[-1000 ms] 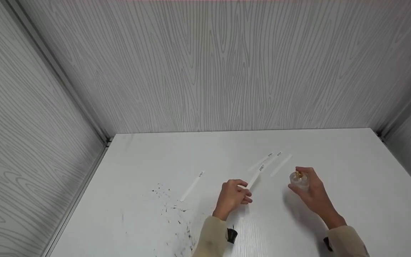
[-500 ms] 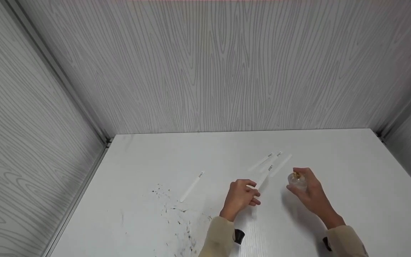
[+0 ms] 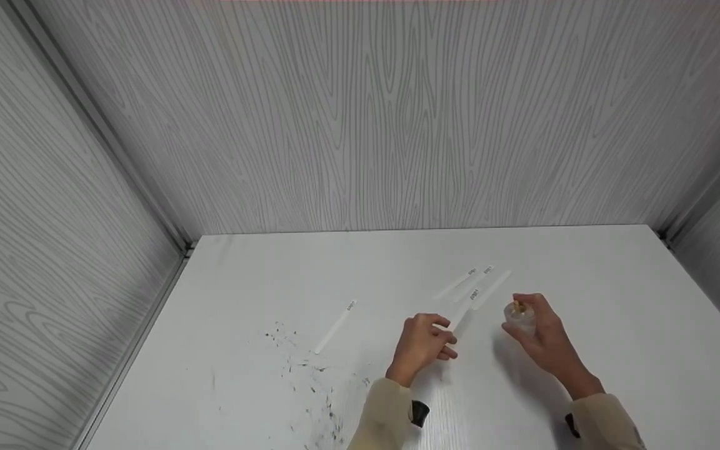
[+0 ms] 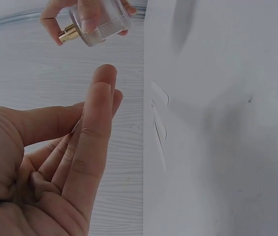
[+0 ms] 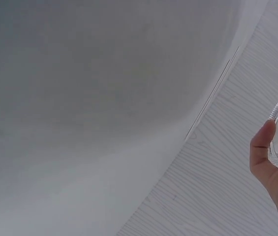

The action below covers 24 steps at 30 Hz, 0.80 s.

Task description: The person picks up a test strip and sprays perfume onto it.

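A clear ribbed glass perfume bottle (image 3: 520, 320) with a gold spray nozzle is gripped in my right hand (image 3: 549, 342), raised over the table. The index finger rests on top of the nozzle (image 4: 70, 33), as the left wrist view shows. My left hand (image 3: 421, 345) pinches the near end of a white paper test strip (image 3: 465, 308) between thumb and fingers. Its printed end points away toward the back. In the left wrist view the fingers (image 4: 92, 142) hide most of that strip. The bottle stands to the right of the held strip, apart from it.
Several more white strips, such as one strip (image 3: 493, 289), lie on the white table (image 3: 260, 269) beyond the hands. Another strip (image 3: 336, 327) lies alone to the left. Dark specks (image 3: 329, 406) dot the table at front left. Grey wood-grain panels (image 3: 360, 125) enclose the back and sides.
My left hand moved right with its strip, toward the bottle, then held still over the last half second. The right hand and bottle shifted slightly left.
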Motion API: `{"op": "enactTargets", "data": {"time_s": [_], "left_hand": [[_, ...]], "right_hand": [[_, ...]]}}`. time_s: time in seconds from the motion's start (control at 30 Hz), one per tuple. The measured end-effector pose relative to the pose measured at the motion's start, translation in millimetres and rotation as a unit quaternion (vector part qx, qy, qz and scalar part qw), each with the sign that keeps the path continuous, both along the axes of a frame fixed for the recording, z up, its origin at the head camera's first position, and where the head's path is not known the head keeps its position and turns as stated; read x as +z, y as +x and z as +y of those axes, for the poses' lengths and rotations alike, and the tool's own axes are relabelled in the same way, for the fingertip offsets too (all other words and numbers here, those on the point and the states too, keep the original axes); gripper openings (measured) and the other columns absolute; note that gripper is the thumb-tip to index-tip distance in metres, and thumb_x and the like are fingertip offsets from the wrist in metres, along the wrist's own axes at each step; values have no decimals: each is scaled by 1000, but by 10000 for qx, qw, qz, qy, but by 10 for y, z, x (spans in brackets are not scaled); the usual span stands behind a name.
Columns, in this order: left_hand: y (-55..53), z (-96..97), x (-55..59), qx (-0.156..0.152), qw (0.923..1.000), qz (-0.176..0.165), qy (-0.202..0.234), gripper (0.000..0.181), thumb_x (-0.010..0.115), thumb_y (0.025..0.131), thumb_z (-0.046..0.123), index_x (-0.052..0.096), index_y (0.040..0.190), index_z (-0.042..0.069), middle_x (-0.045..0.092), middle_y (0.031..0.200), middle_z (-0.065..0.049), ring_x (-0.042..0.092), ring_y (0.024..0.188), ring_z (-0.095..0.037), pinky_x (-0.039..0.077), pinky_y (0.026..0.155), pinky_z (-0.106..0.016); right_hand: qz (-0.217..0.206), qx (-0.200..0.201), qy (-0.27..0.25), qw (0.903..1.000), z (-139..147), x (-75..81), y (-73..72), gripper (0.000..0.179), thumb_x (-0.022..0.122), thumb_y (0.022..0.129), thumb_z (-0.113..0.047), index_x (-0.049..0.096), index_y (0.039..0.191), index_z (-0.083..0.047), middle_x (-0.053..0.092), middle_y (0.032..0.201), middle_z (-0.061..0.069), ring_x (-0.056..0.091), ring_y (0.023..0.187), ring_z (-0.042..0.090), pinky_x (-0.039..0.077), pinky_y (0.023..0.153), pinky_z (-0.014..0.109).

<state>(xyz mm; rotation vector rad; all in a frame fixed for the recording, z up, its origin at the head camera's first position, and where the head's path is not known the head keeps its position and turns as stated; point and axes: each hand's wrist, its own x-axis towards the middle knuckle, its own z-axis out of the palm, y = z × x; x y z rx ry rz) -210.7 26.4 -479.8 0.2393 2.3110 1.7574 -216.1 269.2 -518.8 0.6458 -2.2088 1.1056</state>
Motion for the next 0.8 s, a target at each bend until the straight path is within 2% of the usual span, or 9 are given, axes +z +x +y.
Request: {"op": "enactTargets", "data": {"time_s": [0.3, 0.47, 0.63, 0.8], "left_hand": [[-30, -16, -19, 64, 9999, -134, -4, 24, 62, 96, -6, 64, 120, -12, 74, 82, -10, 74, 65, -21, 60, 59, -26], [-36, -14, -30, 89, 9997, -203, -58, 25, 62, 97, -6, 64, 120, -12, 73, 82, -8, 73, 64, -19, 60, 59, -26], [-31, -17, -27, 58, 10000, -78, -14, 25, 62, 96, -6, 64, 120, -12, 74, 82, -10, 73, 63, -21, 60, 59, -26], [-33, -27, -42, 6, 10000, 33, 55, 25, 61, 95, -7, 64, 119, -14, 74, 82, -12, 74, 63, -22, 59, 58, -25]], "right_hand": [[1, 14, 21, 10000, 28, 30, 5, 48, 76, 77, 16, 53, 119, 12, 63, 110, 20, 56, 102, 10, 38, 91, 11], [-14, -38, -21, 10000, 28, 44, 24, 47, 76, 78, 16, 54, 119, 10, 63, 112, 19, 56, 104, 11, 36, 93, 9], [-62, -124, -51, 9999, 24, 42, 38, 46, 76, 78, 16, 52, 118, 11, 62, 111, 19, 54, 102, 9, 37, 91, 10], [-187, -308, -90, 9993, 13, 13, 37, 51, 76, 78, 16, 51, 123, 11, 60, 111, 22, 53, 100, 6, 38, 85, 10]]}}
